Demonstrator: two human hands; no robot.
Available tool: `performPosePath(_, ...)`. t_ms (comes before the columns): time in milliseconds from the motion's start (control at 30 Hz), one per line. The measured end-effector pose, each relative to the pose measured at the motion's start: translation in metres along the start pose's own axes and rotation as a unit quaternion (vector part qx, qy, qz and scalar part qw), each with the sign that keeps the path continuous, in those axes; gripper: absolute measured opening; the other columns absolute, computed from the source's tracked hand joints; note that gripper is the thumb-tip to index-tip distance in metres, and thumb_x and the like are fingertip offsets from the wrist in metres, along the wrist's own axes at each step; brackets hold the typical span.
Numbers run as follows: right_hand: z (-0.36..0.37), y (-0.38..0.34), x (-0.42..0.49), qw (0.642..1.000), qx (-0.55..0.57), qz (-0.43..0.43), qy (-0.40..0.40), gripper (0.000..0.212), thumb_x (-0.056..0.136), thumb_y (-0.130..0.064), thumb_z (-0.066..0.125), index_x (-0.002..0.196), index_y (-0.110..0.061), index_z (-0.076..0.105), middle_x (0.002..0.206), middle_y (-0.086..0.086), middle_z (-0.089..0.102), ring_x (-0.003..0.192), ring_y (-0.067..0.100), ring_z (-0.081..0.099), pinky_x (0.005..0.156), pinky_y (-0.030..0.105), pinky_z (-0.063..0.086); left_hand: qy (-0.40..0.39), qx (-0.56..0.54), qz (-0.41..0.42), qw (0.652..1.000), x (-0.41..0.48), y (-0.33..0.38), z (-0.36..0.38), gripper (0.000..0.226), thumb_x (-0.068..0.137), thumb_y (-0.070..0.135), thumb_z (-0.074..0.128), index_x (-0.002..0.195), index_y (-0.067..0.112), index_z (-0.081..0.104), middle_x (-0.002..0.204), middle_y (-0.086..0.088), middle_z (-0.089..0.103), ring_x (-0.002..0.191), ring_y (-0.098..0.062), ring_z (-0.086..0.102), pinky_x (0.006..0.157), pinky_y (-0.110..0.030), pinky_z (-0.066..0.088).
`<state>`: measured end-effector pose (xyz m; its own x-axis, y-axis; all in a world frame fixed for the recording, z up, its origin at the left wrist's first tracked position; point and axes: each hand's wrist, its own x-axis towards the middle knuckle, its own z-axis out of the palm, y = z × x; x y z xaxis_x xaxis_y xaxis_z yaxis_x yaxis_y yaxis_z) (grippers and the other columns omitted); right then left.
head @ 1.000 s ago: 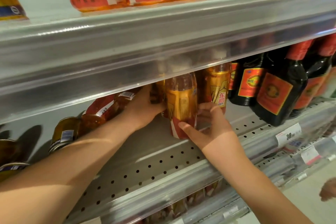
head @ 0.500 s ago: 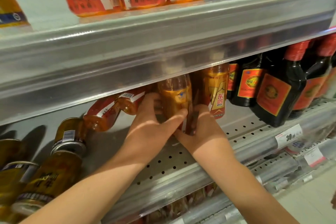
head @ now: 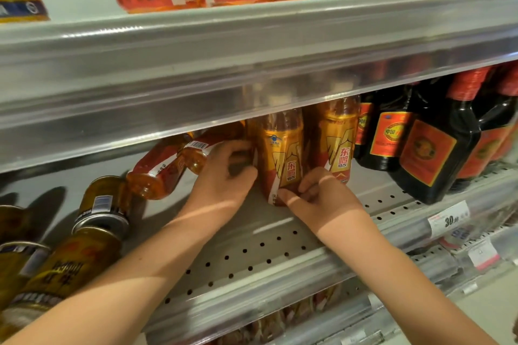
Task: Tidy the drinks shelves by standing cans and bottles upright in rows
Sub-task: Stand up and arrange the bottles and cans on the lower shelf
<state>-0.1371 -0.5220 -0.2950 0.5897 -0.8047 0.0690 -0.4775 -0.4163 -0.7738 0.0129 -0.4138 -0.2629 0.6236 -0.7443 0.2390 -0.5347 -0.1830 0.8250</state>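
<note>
- Where the perforated shelf [head: 252,255] runs back toward its rear edge, a gold-labelled bottle [head: 283,157] stands upright near the middle. Its top is hidden behind the rail of the shelf above.
- The left hand [head: 224,185] curls its fingers round the bottle's left side, though the fingers are blurred.
- The right hand [head: 322,199] grips the bottle low on its right side, with the thumb across the front at the label's foot and the fingers curled behind.
- A second gold bottle [head: 336,137] stands upright just beside it on the right.
- Toward the shelf's right end, dark bottles [head: 429,154] with red-orange labels stand upright in a row.
- Left of the hands, fallen bottles [head: 159,173] with red labels lie tilted near the rear edge.
- At the shelf's left end, gold cans [head: 103,204] lie on their sides.
- A price tag [head: 448,218] sits on the front edge toward the right.
</note>
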Motion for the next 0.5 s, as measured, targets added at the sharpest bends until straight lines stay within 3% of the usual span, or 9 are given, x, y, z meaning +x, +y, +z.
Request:
performPosePath(67, 0.000, 0.001, 0.001, 1.000, 0.010, -0.001, 0.007, 0.034, 0.081, -0.050, 0.076, 0.083, -0.030, 0.049, 0.072, -0.008, 0.059, 0.064, 0.005, 0.057, 0.054, 0.024, 0.038, 0.024, 0.036, -0.040, 0.998, 0.008, -0.004, 0.001, 0.052, 0.094, 0.022, 0.062, 0.144, 0.024, 0.048, 0.146, 0.002, 0.053, 0.131, -0.014, 0.052, 0.110, -0.031, 0.038)
performPosePath(133, 0.002, 0.004, 0.002, 1.000, 0.022, -0.001, 0.018, 0.038, 0.079, -0.049, 0.078, 0.087, -0.031, 0.046, 0.071, -0.009, 0.060, 0.065, 0.005, 0.059, 0.056, 0.025, 0.040, -0.012, 0.024, -0.058, 0.998, 0.018, -0.005, 0.004, 0.054, 0.095, 0.024, 0.060, 0.148, 0.025, 0.047, 0.149, -0.001, 0.053, 0.137, -0.021, 0.049, 0.114, -0.038, 0.037)
performPosePath(233, -0.001, 0.008, 0.005, 0.999, 0.029, 0.003, 0.031, 0.048, 0.077, -0.051, 0.080, 0.101, -0.033, 0.042, 0.070, -0.011, 0.063, 0.066, 0.001, 0.060, 0.057, 0.024, 0.043, -0.046, -0.019, -0.059, 0.997, 0.030, -0.008, 0.008, 0.043, 0.093, 0.025, 0.060, 0.137, 0.025, 0.058, 0.134, -0.002, 0.064, 0.125, -0.024, 0.059, 0.108, -0.048, 0.047)
performPosePath(367, -0.004, 0.009, 0.006, 0.999, -0.028, -0.028, 0.031, 0.058, 0.081, -0.055, 0.075, 0.129, -0.036, 0.048, 0.068, -0.015, 0.060, 0.065, -0.003, 0.057, 0.054, 0.019, 0.040, -0.045, -0.084, -0.070, 0.993, 0.035, -0.014, 0.014, 0.042, 0.093, 0.024, 0.063, 0.134, 0.022, 0.060, 0.125, -0.002, 0.068, 0.114, -0.022, 0.067, 0.098, -0.047, 0.055)
performPosePath(433, -0.006, 0.011, 0.006, 0.998, -0.033, -0.031, 0.045, 0.055, 0.082, -0.055, 0.073, 0.128, -0.034, 0.051, 0.065, -0.015, 0.060, 0.064, -0.003, 0.056, 0.053, 0.018, 0.037, -0.043, -0.124, -0.076, 0.988, 0.037, -0.015, 0.020, 0.040, 0.097, 0.022, 0.063, 0.136, 0.021, 0.058, 0.126, -0.002, 0.068, 0.114, -0.021, 0.068, 0.094, -0.045, 0.058)
performPosePath(500, -0.006, 0.012, 0.005, 0.998, -0.024, -0.028, 0.057, 0.044, 0.082, -0.054, 0.074, 0.114, -0.037, 0.049, 0.065, -0.019, 0.061, 0.064, -0.005, 0.058, 0.052, 0.019, 0.035, -0.036, -0.136, -0.072, 0.987, 0.037, -0.013, 0.027, 0.038, 0.098, 0.019, 0.062, 0.136, 0.022, 0.058, 0.126, -0.002, 0.068, 0.114, -0.022, 0.068, 0.093, -0.045, 0.059)
